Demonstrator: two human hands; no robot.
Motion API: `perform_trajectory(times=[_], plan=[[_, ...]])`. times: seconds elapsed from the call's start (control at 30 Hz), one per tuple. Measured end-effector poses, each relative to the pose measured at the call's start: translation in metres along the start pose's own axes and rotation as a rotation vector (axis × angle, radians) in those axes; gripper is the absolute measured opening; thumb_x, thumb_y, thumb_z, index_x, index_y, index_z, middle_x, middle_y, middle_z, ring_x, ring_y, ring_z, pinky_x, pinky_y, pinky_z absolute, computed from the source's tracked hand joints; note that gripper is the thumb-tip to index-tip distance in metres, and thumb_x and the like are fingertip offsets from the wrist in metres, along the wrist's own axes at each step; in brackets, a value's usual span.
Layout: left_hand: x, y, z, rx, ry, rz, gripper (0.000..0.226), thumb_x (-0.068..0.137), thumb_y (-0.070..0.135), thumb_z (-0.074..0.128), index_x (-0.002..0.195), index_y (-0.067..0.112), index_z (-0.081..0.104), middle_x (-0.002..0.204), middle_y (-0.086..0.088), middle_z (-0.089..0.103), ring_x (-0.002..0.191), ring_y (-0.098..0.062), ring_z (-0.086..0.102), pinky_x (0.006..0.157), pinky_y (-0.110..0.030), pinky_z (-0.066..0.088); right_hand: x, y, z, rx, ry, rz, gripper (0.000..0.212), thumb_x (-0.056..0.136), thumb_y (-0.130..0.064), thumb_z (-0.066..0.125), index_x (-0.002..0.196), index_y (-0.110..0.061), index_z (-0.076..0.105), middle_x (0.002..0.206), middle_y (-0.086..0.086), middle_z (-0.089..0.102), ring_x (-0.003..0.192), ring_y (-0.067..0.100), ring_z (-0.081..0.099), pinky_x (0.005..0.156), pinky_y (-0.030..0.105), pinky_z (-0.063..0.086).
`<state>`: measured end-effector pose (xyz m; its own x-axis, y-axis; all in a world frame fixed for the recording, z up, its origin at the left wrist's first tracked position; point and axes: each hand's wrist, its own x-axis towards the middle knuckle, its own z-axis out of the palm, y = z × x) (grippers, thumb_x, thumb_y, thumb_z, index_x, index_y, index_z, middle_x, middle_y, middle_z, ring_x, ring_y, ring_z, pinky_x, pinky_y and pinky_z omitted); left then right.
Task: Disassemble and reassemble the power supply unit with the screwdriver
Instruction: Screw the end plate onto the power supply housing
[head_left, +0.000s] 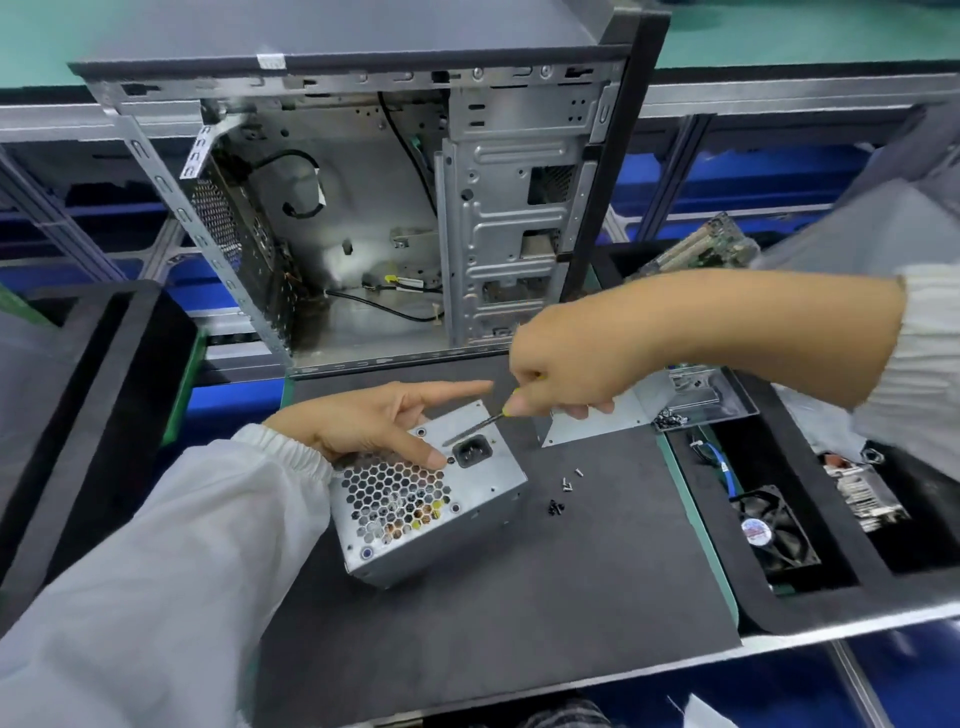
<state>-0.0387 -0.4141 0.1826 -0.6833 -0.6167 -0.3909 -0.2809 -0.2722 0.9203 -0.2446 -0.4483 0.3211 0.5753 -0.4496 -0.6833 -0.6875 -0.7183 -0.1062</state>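
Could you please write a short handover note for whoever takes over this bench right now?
Left hand: steadies the power supply unit on the mat, index finger straight.
Right hand: grips the screwdriver, tip at the unit's top face near the socket.
Loose screws lie on the mat right of the unit.
Done: cannot tell which screws are out.
Left: finish the screw work, case still closed.

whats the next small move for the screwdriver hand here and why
Probably lower the screwdriver tip onto the screw by the power socket. The right hand grips it angled just above the power supply unit, while the left hand steadies the case, thumb beside that screw.
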Motion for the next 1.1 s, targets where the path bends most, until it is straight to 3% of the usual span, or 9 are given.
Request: perform_trajectory(times=[0.07,0.13,0.23,0.3,0.37,0.53,0.87,0.97,1.1], plan=[[-0.003,-0.002,-0.004,-0.017,0.028,-0.096,0.093,0.083,0.003,0.074,0.150,0.045,0.026,0.135,-0.027,0.054,0.104,-0.036,0.049,0.089,-0.050,0.036,-0.011,0.029,0.032,0.107,0.149,0.036,0.039,0.099,-0.041,0.039,0.085,-0.009,0.056,0.068,0.000,0.061,0.050,0.011,0.050,0.049,0.023,0.041],[-0.006,0.002,-0.003,-0.049,0.136,-0.152,0.086,0.081,0.014,0.078,0.148,0.043,0.032,0.112,-0.015,0.070,0.092,-0.028,0.062,0.083,-0.038,0.049,-0.003,0.047,0.077,0.176,0.353,0.095,0.025,0.095,-0.036,0.048,0.091,-0.012,0.048,0.068,-0.004,0.049,0.056,0.012,0.044,0.048,0.029,0.031],[0.001,0.015,0.002,0.192,0.579,-0.101,0.055,0.076,0.036,0.076,0.128,0.028,0.060,0.084,-0.001,0.065,0.076,-0.013,0.062,0.073,-0.027,0.053,0.032,0.051,0.149,0.415,0.494,0.151,0.012,0.085,-0.033,0.063,0.084,-0.023,0.057,0.075,-0.004,0.056,0.074,0.020,0.053,0.061,0.032,0.043],[0.010,0.021,0.006,0.216,0.848,0.013,0.029,0.086,0.026,0.071,0.114,0.020,0.068,0.078,-0.003,0.060,0.070,-0.011,0.060,0.068,-0.022,0.053,0.053,0.052,0.181,0.624,0.494,0.141,0.011,0.081,-0.035,0.070,0.077,-0.027,0.065,0.078,-0.004,0.062,0.076,0.016,0.056,0.070,0.033,0.048],[0.014,0.024,0.011,0.183,0.969,0.120,0.016,0.093,0.015,0.064,0.108,0.016,0.070,0.070,-0.002,0.060,0.060,-0.006,0.057,0.059,-0.014,0.047,0.070,0.057,0.202,0.706,0.515,0.114,0.011,0.076,-0.036,0.076,0.076,-0.029,0.067,0.073,-0.010,0.058,0.073,0.010,0.054,0.069,0.032,0.047],[0.020,0.024,0.027,0.136,1.017,0.185,0.015,0.095,0.007,0.059,0.103,0.012,0.071,0.059,0.006,0.060,0.055,-0.004,0.054,0.057,-0.012,0.044,0.091,0.068,0.225,0.561,0.498,0.077,0.024,0.076,-0.036,0.075,0.086,-0.017,0.064,0.081,-0.004,0.049,0.083,0.021,0.054,0.073,0.036,0.045],[0.023,0.024,0.041,0.063,1.034,0.180,0.017,0.097,0.005,0.056,0.105,0.010,0.070,0.063,-0.001,0.060,0.058,-0.007,0.056,0.064,-0.016,0.049,0.087,0.076,0.229,0.758,0.509,0.100,0.017,0.081,-0.034,0.071,0.077,-0.021,0.062,0.078,-0.001,0.057,0.074,0.019,0.051,0.067,0.033,0.041],[0.020,0.029,0.044,0.025,1.052,0.233,0.015,0.097,0.008,0.057,0.104,0.009,0.070,0.061,0.001,0.059,0.058,-0.009,0.054,0.062,-0.016,0.047,0.066,0.077,0.220,0.892,0.600,0.109,0.013,0.082,-0.028,0.071,0.073,-0.025,0.063,0.072,0.002,0.062,0.067,0.020,0.050,0.060,0.028,0.035],[0.020,0.035,0.057,-0.070,1.076,0.262,0.008,0.093,0.014,0.064,0.090,0.011,0.070,0.057,0.001,0.059,0.048,-0.005,0.047,0.049,-0.011,0.039,0.032,0.066,0.184,1.109,0.830,0.031,0.010,0.078,-0.021,0.075,0.077,-0.027,0.068,0.069,-0.005,0.066,0.050,0.004,0.044,0.054,0.019,0.037]])
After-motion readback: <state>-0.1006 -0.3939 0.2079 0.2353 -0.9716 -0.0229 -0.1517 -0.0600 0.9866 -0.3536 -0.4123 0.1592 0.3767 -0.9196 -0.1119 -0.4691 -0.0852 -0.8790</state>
